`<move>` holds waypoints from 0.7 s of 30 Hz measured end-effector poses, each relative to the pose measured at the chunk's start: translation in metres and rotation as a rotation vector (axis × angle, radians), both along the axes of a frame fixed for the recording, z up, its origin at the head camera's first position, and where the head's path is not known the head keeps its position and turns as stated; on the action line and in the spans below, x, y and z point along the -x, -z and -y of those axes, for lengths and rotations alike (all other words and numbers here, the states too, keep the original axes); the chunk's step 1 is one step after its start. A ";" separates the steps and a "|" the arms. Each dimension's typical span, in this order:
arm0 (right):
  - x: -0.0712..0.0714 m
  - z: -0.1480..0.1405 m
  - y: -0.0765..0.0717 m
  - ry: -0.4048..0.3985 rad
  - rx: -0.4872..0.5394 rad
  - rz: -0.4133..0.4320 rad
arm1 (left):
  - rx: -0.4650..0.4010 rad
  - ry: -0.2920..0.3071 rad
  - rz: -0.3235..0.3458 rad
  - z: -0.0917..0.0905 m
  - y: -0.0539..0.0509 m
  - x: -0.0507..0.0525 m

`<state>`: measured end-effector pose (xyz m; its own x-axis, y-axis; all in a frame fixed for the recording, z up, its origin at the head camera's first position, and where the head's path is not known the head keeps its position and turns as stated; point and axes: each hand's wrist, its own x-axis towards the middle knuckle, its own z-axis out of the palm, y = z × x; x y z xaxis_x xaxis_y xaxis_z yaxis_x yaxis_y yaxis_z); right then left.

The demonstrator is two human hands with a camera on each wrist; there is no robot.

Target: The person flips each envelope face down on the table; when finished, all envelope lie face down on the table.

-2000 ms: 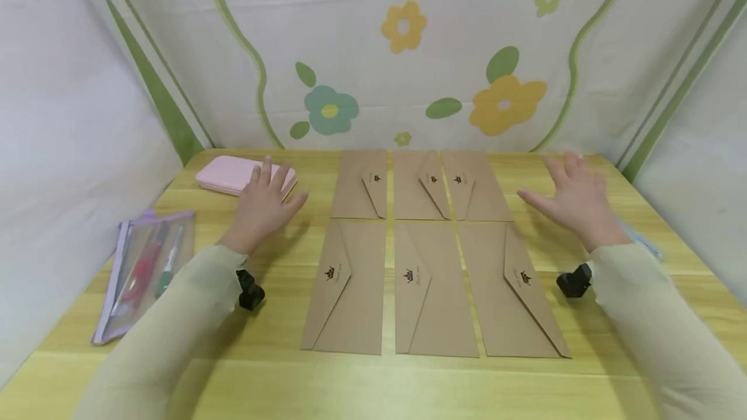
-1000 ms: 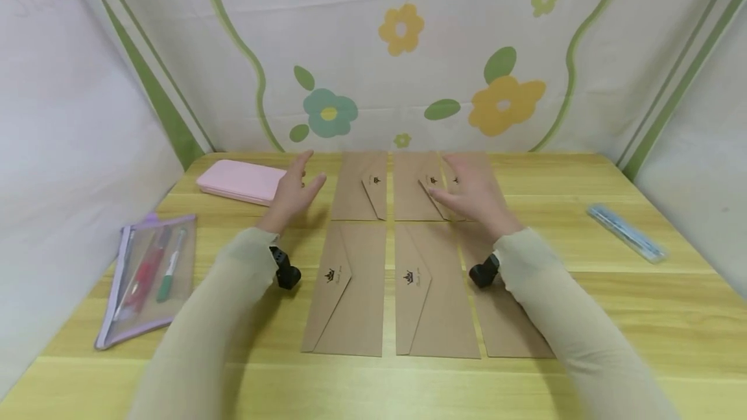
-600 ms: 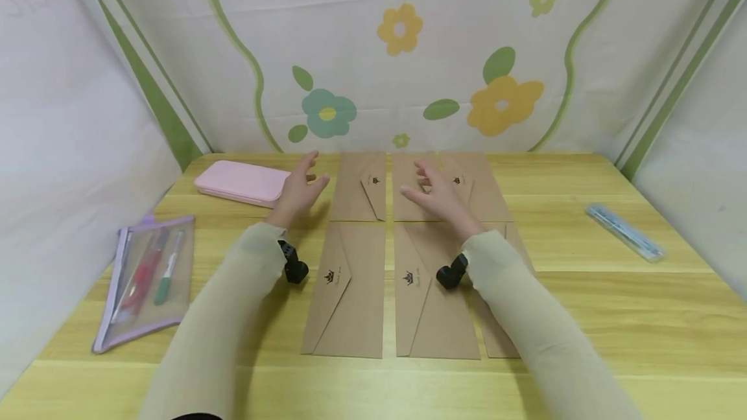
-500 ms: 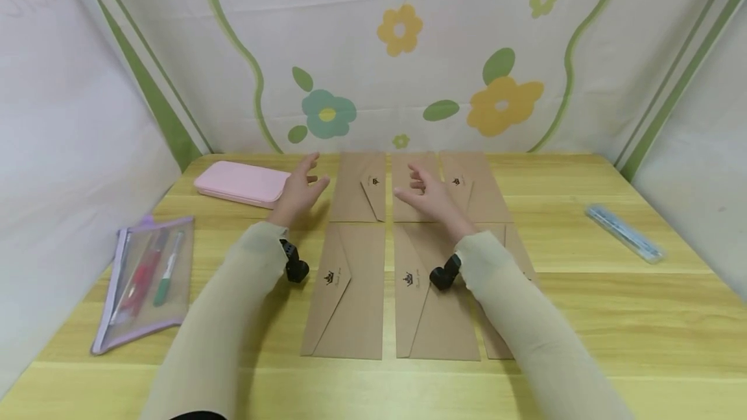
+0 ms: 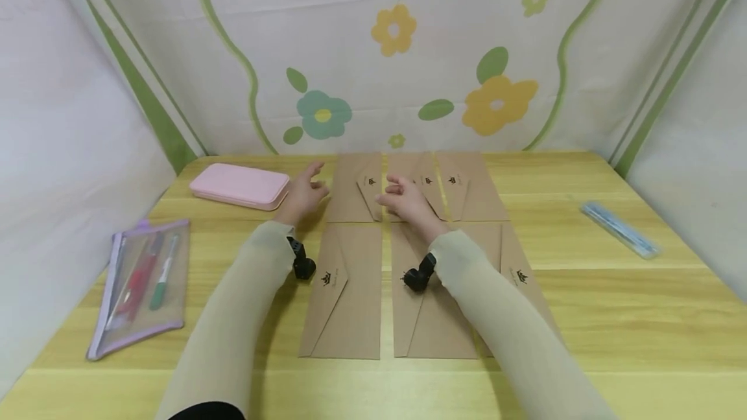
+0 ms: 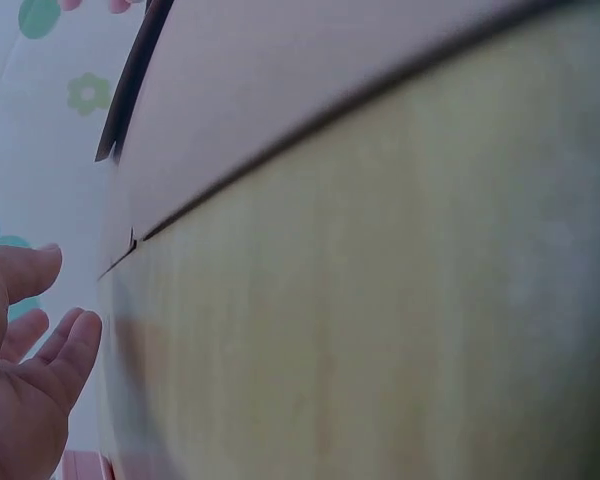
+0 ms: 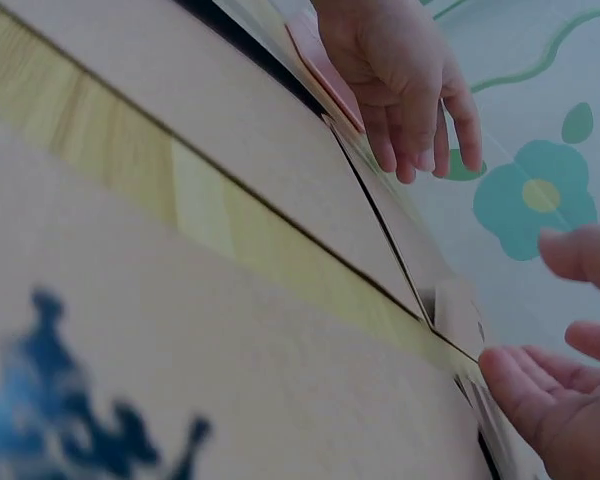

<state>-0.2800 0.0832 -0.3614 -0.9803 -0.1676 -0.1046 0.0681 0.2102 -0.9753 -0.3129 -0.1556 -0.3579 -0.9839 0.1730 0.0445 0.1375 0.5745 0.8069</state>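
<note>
I've got a yellow wood-grain table [image 5: 642,342], white flowered cloth [image 5: 332,37] behind. Six brown envelopes [image 5: 356,316] sit mid-table, two rows of three, long axes roughly front-to-back; front-left flap tip points right. Left hand [image 5: 302,196] beside rear-left, right hand [image 5: 413,206] over rear-middle, fingers loosely bent, gripping nothing. Right sleeve [image 5: 496,303] hides parts of front-middle and front-right; small print unreadable to me.
</note>
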 end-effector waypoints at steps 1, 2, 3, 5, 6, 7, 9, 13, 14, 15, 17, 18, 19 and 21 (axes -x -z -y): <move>0.000 0.002 0.001 0.004 0.011 0.018 | 0.003 0.002 0.004 0.000 0.001 0.001; -0.001 0.003 0.002 0.012 0.022 0.034 | 0.006 0.009 0.008 0.000 0.002 0.002; -0.001 0.005 0.002 0.017 0.031 0.047 | 0.024 0.018 0.009 0.000 0.002 0.003; -0.001 0.006 0.004 0.034 0.023 0.065 | 0.058 0.032 0.019 0.000 0.003 0.005; -0.001 0.007 0.005 0.039 0.022 0.071 | 0.070 0.039 0.026 -0.001 0.004 0.005; 0.000 0.008 0.006 0.043 0.018 0.074 | 0.083 0.046 0.036 -0.001 0.004 0.006; 0.001 0.010 0.007 0.052 0.009 0.069 | 0.104 0.061 0.052 -0.001 0.006 0.008; 0.003 0.016 0.007 0.059 -0.019 0.043 | 0.090 0.087 0.081 -0.002 0.007 0.011; 0.003 0.017 0.007 0.063 -0.031 0.037 | 0.089 0.095 0.087 -0.002 0.007 0.012; 0.004 0.018 0.007 0.066 -0.040 0.033 | 0.087 0.104 0.091 -0.002 0.006 0.012; 0.005 0.020 0.007 0.066 -0.070 0.019 | 0.076 0.117 0.104 -0.003 0.005 0.012; 0.006 0.021 0.007 0.070 -0.087 0.014 | 0.070 0.125 0.110 -0.004 0.004 0.012; 0.006 0.022 0.006 0.073 -0.101 0.008 | 0.068 0.131 0.115 -0.004 0.003 0.012; 0.008 0.023 0.007 0.075 -0.123 0.006 | 0.056 0.142 0.123 -0.005 0.003 0.013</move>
